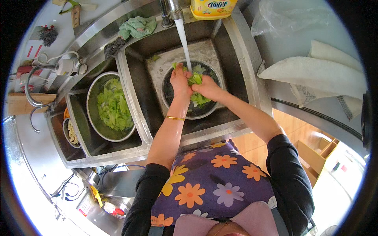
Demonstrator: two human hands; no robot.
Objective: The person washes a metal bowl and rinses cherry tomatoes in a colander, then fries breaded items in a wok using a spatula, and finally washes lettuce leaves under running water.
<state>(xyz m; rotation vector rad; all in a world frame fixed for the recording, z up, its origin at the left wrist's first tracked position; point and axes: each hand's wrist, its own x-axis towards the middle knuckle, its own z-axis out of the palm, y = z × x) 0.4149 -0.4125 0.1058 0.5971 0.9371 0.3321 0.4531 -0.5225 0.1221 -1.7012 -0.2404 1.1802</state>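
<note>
Water pours from the faucet onto green leafy vegetables between my hands. My left hand is at the stream with its palm turned partly up, fingers curled around some leaves. My right hand grips a bunch of the leaves beside it, thumb towards the left hand. Both are above a round metal-rimmed basin standing in the large sink compartment, with more leaves in it. In the middle compartment a steel bowl holds a heap of cut green leaves.
A green cloth and a dark scouring pad lie on the sink's back rim, with a yellow detergent jug right of the faucet. White cloth sacks lie at right. A small bowl of pale pieces sits in the left compartment.
</note>
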